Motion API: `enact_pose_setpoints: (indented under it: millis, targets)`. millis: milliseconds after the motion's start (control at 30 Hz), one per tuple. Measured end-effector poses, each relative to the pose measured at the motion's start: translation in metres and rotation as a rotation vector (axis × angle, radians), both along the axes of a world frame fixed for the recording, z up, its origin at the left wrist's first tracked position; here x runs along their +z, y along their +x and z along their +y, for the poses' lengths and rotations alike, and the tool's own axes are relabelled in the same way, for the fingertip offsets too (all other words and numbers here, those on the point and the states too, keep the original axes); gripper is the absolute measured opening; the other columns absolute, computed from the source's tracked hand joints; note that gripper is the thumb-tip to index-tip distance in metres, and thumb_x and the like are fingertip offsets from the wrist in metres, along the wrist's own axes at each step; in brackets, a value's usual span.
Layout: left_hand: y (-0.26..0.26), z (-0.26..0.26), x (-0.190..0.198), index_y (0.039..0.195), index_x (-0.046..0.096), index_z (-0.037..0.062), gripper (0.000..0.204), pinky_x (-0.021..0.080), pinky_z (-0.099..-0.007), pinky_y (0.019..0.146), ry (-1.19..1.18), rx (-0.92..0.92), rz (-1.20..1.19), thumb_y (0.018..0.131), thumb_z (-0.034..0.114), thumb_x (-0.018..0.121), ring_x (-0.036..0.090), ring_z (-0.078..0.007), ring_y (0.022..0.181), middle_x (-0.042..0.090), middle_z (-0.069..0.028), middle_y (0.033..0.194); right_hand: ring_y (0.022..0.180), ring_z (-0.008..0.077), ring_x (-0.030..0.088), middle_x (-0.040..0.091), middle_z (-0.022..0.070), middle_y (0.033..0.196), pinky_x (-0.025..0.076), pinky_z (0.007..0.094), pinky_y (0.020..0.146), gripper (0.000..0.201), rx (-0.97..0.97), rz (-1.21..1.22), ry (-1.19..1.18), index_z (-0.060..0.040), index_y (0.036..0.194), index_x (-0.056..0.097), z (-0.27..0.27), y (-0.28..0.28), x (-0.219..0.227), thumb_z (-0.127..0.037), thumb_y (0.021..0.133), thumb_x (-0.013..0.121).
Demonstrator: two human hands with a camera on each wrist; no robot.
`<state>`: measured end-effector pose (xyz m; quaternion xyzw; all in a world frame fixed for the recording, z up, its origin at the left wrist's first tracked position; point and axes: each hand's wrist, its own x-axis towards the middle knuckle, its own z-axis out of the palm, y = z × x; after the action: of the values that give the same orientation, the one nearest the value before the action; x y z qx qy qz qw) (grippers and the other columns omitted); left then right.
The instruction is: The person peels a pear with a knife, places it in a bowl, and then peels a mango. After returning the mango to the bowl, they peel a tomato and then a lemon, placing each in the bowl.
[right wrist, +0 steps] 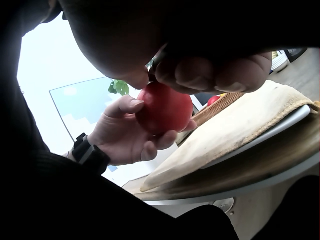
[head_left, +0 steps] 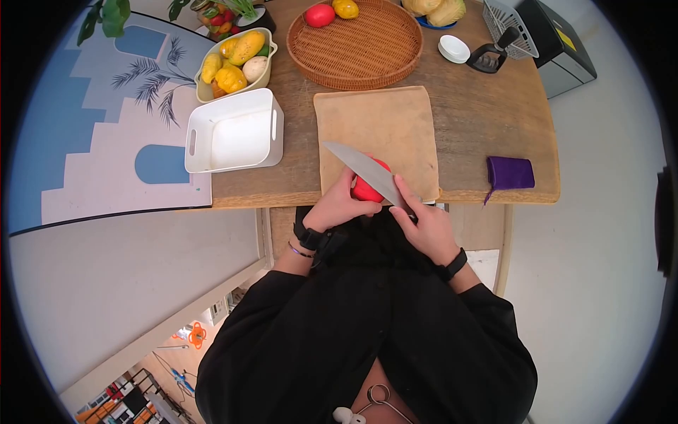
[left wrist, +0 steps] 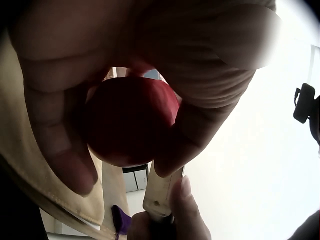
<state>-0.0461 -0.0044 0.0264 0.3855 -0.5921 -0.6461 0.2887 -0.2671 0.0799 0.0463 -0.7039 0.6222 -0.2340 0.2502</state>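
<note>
A round red tomato (head_left: 366,191) is held up in my left hand (head_left: 339,203), over the front edge of the cloth-covered board (head_left: 374,120). Fingers and thumb curl round its sides, as the left wrist view shows. My right hand (head_left: 429,230) grips a kitchen knife (head_left: 357,163) by its handle, the thumb and index finger pinching the blade near its base. The wide blade lies slanted across the top of the tomato, pointing up and left. In the right wrist view the tomato (right wrist: 162,110) sits right below the knuckles of the right hand; most of the knife is hidden there.
A white bin (head_left: 236,138) stands left of the board, with a bowl of yellow fruit (head_left: 212,95) behind it. A round wicker tray (head_left: 353,46) holds another tomato and a yellow fruit. At right lie a purple pouch (head_left: 511,173), a white dish (head_left: 453,49) and a black-handled tool (head_left: 489,56).
</note>
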Motion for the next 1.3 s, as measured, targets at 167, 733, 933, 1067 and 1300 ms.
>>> enact_pose_setpoints:
  millis: [167,733,933,1067,1300]
  targets:
    - [-0.001,0.007,0.001,0.158,0.027,0.0153,0.071,0.063,-0.0483,0.084,0.521,0.042,0.364,0.096,0.010,0.060,0.058,-0.0306,0.129,0.047,-0.0128,0.149,0.061,0.0360,0.068,0.067,0.0133,0.066,0.054,0.0440,0.057,0.065,0.000,-0.016,-0.012,-0.0305,0.158,0.044,-0.001,0.000,0.000,-0.041,0.098,0.067]
    - [-0.016,0.009,-0.012,0.133,0.056,0.0079,0.046,0.060,-0.0385,0.075,0.690,0.209,0.492,0.108,0.043,0.040,0.067,-0.0255,0.110,0.067,-0.0126,0.125,0.060,0.0371,0.067,0.068,0.0148,0.070,0.053,0.0443,0.056,0.063,-0.001,-0.052,-0.005,-0.0287,0.157,0.045,-0.004,0.002,0.002,-0.041,0.099,0.067]
    - [0.011,-0.005,-0.028,0.132,0.057,0.0093,0.051,0.053,-0.0305,0.061,0.760,-0.194,0.609,0.109,0.050,0.035,0.068,-0.0187,0.085,0.069,-0.0101,0.114,0.062,0.0385,0.068,0.069,0.0157,0.071,0.054,0.0450,0.057,0.063,-0.019,-0.062,0.007,-0.0286,0.157,0.046,-0.003,0.001,-0.002,-0.041,0.099,0.066]
    - [-0.001,0.001,-0.011,0.141,0.051,0.0126,0.049,0.057,-0.0334,0.067,0.623,0.009,0.383,0.110,0.047,0.036,0.069,-0.0218,0.095,0.066,-0.0106,0.123,0.063,0.0387,0.068,0.069,0.0162,0.071,0.054,0.0452,0.057,0.062,-0.029,-0.071,0.008,-0.0285,0.157,0.046,-0.003,0.001,-0.004,-0.041,0.099,0.067]
    - [-0.006,0.003,-0.006,0.147,0.046,0.0129,0.047,0.059,-0.0473,0.091,0.744,0.102,0.564,0.110,0.041,0.039,0.059,-0.0287,0.127,0.058,-0.0118,0.142,0.063,0.0386,0.068,0.069,0.0162,0.071,0.054,0.0453,0.058,0.062,-0.044,-0.083,0.007,-0.0291,0.156,0.046,-0.003,0.004,-0.002,-0.040,0.099,0.067]
